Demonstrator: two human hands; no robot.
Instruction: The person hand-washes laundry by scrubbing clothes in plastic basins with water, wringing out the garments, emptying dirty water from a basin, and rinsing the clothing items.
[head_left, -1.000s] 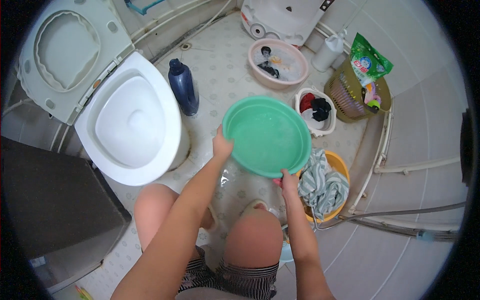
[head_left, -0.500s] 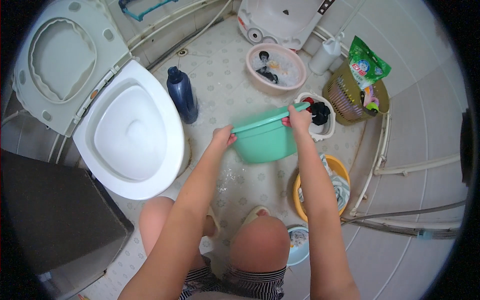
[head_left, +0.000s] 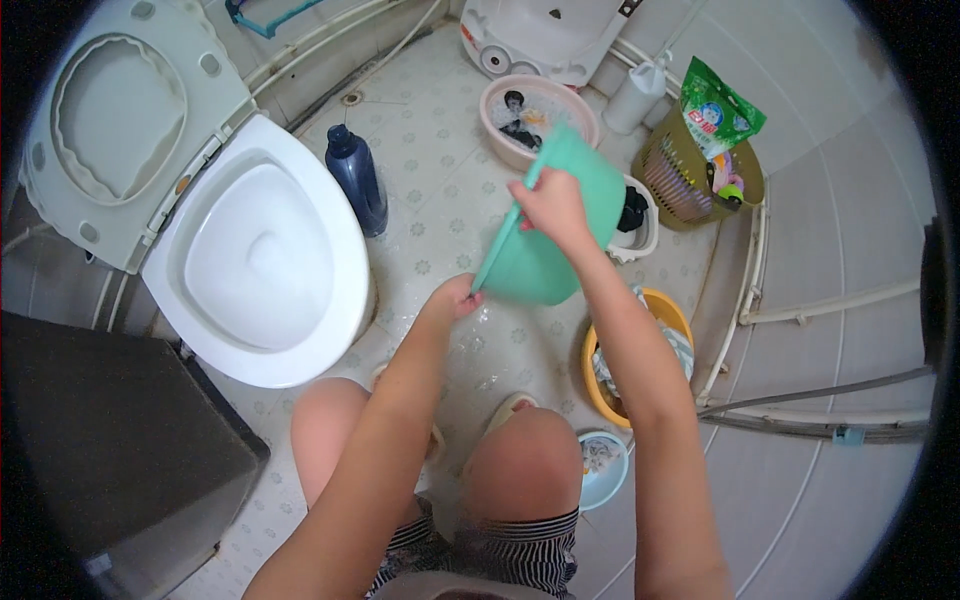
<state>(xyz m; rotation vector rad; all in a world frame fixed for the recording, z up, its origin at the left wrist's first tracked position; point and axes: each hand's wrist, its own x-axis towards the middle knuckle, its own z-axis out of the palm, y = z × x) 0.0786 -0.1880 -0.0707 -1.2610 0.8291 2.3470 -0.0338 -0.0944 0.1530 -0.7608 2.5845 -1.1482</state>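
Note:
A mint-green plastic basin [head_left: 570, 235] hangs over the tiled floor in both my hands, tipped on its side. Its opening faces left, so its inside is hidden from me. My left hand [head_left: 458, 297] is closed on the lower end of the rim. Higher up, my right hand [head_left: 553, 208] grips the same rim. Just beyond the green basin stands a pink basin [head_left: 508, 152] holding sudsy water and dark pieces of cloth. Partly hidden behind it is a small white basin [head_left: 642, 243] with dark cloth inside.
To the left are a white toilet [head_left: 330, 330] with raised lid and a dark-blue bottle [head_left: 357, 185]. At right stand an olive basket [head_left: 670, 180] with a green bag [head_left: 715, 110], a yellow basin [head_left: 598, 395] of cloth, and a light-blue basin [head_left: 608, 492]. A dark box [head_left: 110, 420] sits lower left.
The green basin has turned from roughly level onto its side, its opening swinging to the left. My right hand has moved left and my left hand slightly lower, both still gripping the rim.

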